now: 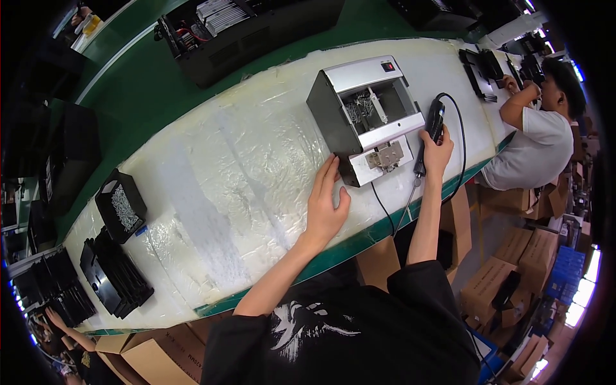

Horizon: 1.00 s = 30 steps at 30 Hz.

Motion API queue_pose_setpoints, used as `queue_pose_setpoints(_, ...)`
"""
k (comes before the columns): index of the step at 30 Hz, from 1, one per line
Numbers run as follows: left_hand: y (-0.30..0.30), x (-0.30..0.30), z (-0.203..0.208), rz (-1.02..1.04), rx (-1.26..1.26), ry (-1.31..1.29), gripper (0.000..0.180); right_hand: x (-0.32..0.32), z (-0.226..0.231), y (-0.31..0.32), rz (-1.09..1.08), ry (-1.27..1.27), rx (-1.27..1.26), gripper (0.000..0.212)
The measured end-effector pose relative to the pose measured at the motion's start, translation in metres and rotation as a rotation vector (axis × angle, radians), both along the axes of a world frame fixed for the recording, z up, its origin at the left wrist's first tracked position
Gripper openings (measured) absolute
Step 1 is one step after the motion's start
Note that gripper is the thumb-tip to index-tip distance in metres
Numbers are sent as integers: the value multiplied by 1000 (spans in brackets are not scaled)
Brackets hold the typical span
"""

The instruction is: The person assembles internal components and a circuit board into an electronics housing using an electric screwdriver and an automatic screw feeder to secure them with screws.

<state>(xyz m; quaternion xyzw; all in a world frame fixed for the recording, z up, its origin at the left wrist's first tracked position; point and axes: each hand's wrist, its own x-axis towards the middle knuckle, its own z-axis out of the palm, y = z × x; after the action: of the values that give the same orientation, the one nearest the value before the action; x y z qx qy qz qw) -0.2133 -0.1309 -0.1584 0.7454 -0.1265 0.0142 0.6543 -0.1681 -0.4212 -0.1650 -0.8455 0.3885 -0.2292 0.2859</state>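
Observation:
A grey metal screw feeder [376, 138] stands on the table in front of me, with loose screws [360, 106] in its open top and a small metal outlet block [385, 156] on its near side. My left hand [326, 208] is open, its fingers spread at the feeder's near left corner and its thumb apart. To the right of the feeder, my right hand [437, 154] is closed around a black electric screwdriver [435, 122]. Its long thin bit points down toward the table's near edge, and a black cord [463, 138] loops off to the right.
A black bin of screws [124, 208] and a stack of black plastic parts [114, 273] sit at the left. Black parts [478, 74] lie at the far right, beside a seated co-worker [536, 138]. Cardboard boxes [163, 353] stand below the table's near edge.

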Motion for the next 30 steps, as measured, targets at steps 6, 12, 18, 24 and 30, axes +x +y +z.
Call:
queue_pose_setpoints(6,3,1,1,-17,-40,-4,58,0,-7,-7,-10,-76,31,72)
queue_pose_setpoints(12,20,34,12,-102,-119,98,97,-14,10,-5,90,-143,87,60)
queue_pose_setpoints(18,28,110,70,-176,199,-286,129,-52,59,54,483,-217,38,68)
queue_pose_setpoints(24,23,124,93,-354,207,-264,123,-61,62,120,634,-109,118,92)
queue_pose_setpoints(30,17,110,101,-367,161,-316,116,-56,46,122,529,-165,2,83)
